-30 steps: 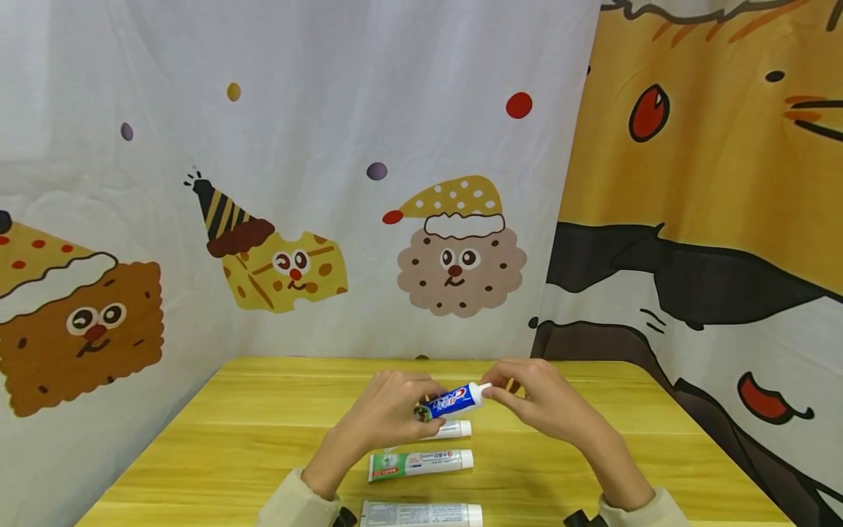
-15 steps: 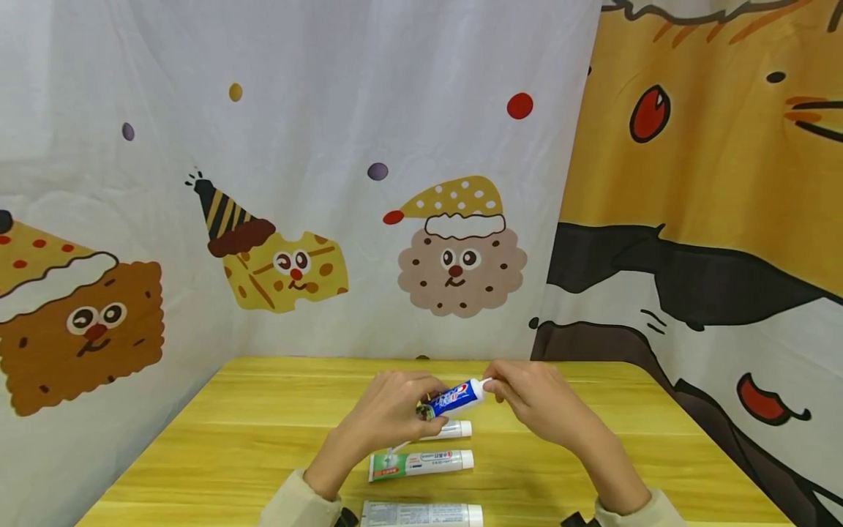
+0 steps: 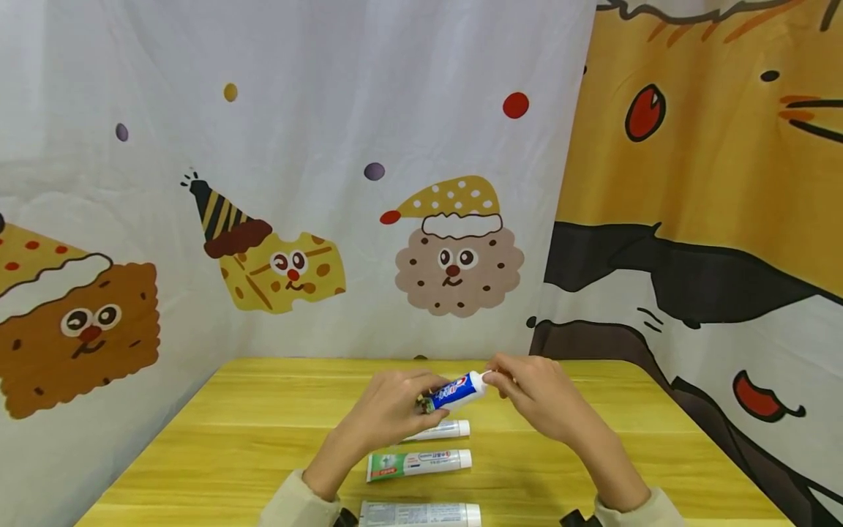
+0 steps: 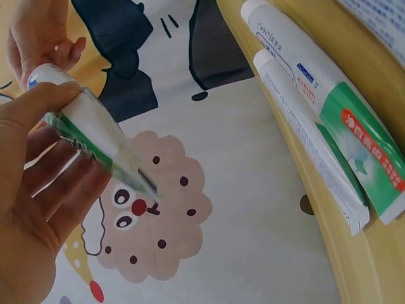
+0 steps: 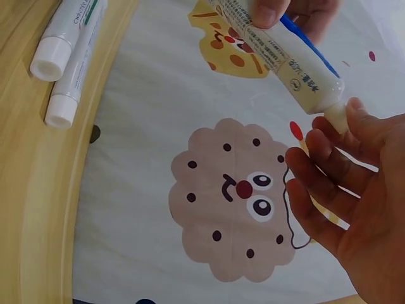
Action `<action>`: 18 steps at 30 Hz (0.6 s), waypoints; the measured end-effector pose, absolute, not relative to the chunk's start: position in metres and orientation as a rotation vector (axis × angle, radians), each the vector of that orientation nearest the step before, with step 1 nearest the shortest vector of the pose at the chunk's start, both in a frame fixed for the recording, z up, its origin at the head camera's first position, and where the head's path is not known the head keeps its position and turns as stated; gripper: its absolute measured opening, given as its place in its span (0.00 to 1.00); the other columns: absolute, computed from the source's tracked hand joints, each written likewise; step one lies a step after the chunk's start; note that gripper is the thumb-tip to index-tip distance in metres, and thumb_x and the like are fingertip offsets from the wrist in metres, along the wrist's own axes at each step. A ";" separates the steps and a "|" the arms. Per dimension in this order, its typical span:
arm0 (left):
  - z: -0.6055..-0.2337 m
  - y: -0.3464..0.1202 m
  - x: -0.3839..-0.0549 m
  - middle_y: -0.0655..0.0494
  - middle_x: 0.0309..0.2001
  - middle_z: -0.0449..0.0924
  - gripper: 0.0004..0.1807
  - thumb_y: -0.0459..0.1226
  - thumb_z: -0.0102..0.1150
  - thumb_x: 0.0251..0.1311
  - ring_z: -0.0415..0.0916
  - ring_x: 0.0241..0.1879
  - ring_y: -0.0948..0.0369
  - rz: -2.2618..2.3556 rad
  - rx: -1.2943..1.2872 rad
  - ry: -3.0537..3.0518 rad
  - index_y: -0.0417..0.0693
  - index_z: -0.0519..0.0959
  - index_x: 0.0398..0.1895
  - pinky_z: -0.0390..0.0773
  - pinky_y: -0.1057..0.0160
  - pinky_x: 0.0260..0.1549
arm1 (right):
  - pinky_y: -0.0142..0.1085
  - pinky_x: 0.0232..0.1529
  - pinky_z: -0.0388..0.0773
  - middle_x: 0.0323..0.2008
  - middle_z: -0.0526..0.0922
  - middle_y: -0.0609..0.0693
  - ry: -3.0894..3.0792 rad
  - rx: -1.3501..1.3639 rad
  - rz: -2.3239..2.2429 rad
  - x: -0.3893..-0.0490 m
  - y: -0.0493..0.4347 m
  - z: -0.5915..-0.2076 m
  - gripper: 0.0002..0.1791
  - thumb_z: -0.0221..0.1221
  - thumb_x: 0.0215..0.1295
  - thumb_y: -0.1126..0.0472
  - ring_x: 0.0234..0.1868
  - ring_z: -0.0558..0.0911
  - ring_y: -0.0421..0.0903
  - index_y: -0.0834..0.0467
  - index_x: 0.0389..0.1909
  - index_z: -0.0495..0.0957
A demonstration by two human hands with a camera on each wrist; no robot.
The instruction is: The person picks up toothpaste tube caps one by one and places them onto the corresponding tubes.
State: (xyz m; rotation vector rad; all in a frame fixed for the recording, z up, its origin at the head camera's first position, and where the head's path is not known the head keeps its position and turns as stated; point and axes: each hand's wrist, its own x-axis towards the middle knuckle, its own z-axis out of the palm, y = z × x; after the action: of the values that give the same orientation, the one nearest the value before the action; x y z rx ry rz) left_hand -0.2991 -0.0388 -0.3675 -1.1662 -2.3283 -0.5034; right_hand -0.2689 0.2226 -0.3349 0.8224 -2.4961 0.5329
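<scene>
A blue and white toothpaste tube (image 3: 456, 393) is held above the table, tilted with its narrow end up to the right. My left hand (image 3: 388, 410) grips its body, thumb on one side and fingers on the other, as the left wrist view also shows. At the tube's narrow end, my right hand (image 3: 543, 402) pinches the small white tip (image 5: 336, 118) between thumb and forefinger. In the right wrist view its other fingers are spread loosely. Whether that tip is a cap or the nozzle is hard to tell.
Three more toothpaste tubes lie in a column on the wooden table (image 3: 263, 424): a white one (image 3: 451, 430) partly behind my left hand, a green and white one (image 3: 421, 463), and a grey-white one (image 3: 418, 514) at the near edge. A cartoon-print curtain (image 3: 316, 146) hangs behind.
The fingers of my right hand have drawn in closer round the tip. The tube has tilted slightly, its narrow end a little higher. The tubes on the table stay put.
</scene>
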 end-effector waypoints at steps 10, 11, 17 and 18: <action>-0.380 -0.053 -0.313 0.61 0.40 0.89 0.19 0.46 0.77 0.56 0.81 0.32 0.70 -0.510 -1.115 -2.311 0.52 0.87 0.50 0.76 0.74 0.29 | 0.30 0.32 0.78 0.27 0.78 0.32 -2.478 0.826 0.770 -0.275 0.230 -0.332 0.10 0.53 0.80 0.53 0.29 0.78 0.32 0.45 0.42 0.83; -0.381 -0.054 -0.318 0.62 0.40 0.89 0.19 0.46 0.76 0.57 0.81 0.31 0.71 -0.498 -1.116 -2.332 0.52 0.87 0.50 0.76 0.74 0.28 | 0.30 0.32 0.79 0.27 0.79 0.32 -2.470 0.829 0.775 -0.275 0.231 -0.332 0.10 0.53 0.80 0.53 0.30 0.79 0.33 0.44 0.42 0.83; -0.391 -0.050 -0.357 0.63 0.41 0.89 0.18 0.50 0.71 0.62 0.75 0.28 0.70 -0.342 -1.129 -2.510 0.54 0.87 0.51 0.73 0.71 0.27 | 0.30 0.30 0.79 0.26 0.77 0.32 -2.445 0.840 0.785 -0.276 0.237 -0.333 0.08 0.56 0.78 0.55 0.28 0.78 0.34 0.44 0.43 0.83; -0.394 -0.049 -0.364 0.63 0.41 0.89 0.18 0.51 0.70 0.63 0.75 0.29 0.70 -0.299 -1.128 -2.539 0.55 0.87 0.51 0.74 0.70 0.27 | 0.30 0.30 0.78 0.26 0.77 0.32 -2.449 0.845 0.785 -0.275 0.238 -0.333 0.07 0.56 0.78 0.55 0.28 0.78 0.33 0.45 0.43 0.83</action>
State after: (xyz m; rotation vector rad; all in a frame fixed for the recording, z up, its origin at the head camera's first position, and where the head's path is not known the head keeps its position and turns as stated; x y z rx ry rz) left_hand -0.3643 -0.0488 -0.3936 -1.1284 -2.5394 -0.2986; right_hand -0.2753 0.2376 -0.3326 0.8449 -2.4488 0.7850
